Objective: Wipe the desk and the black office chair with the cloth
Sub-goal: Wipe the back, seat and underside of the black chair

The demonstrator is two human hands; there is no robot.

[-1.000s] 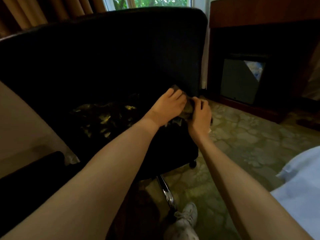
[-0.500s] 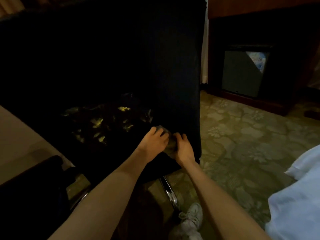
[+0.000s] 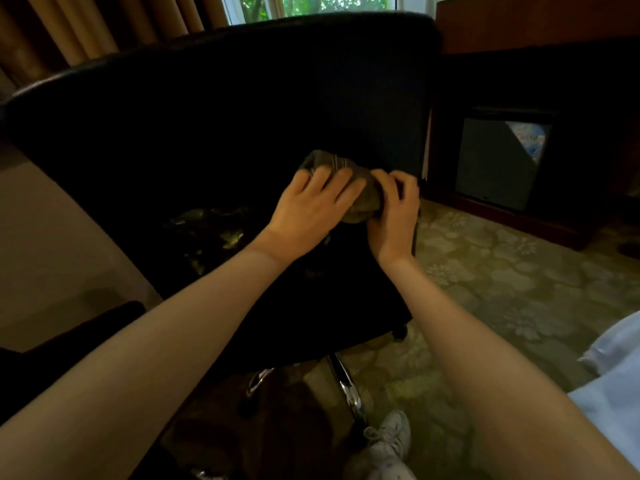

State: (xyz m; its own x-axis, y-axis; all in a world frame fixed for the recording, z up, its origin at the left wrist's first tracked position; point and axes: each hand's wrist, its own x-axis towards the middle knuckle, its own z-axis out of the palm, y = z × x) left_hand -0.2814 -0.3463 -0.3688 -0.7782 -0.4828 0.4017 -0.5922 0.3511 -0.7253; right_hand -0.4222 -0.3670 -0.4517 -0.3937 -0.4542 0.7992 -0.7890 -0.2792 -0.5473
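Note:
The black office chair [image 3: 207, 109] fills the middle of the view, its backrest facing me and its seat below. A bunched grey-green cloth [image 3: 360, 199] lies against the lower right part of the backrest. My left hand [image 3: 311, 209] presses on the cloth with its fingers spread over it. My right hand [image 3: 394, 213] grips the cloth's right side with curled fingers. Both forearms reach in from the bottom of the frame.
A beige desk surface [image 3: 52, 244] lies at the left, with a black armrest [image 3: 69, 337] in front of it. The chair's chrome base leg [image 3: 346, 386] and my white shoe [image 3: 388, 441] are on patterned green carpet [image 3: 519, 282]. A dark wooden cabinet [image 3: 536, 133] stands at right.
Both hands and the cloth have moved up the backrest's lower right part from the low position of half a second ago.

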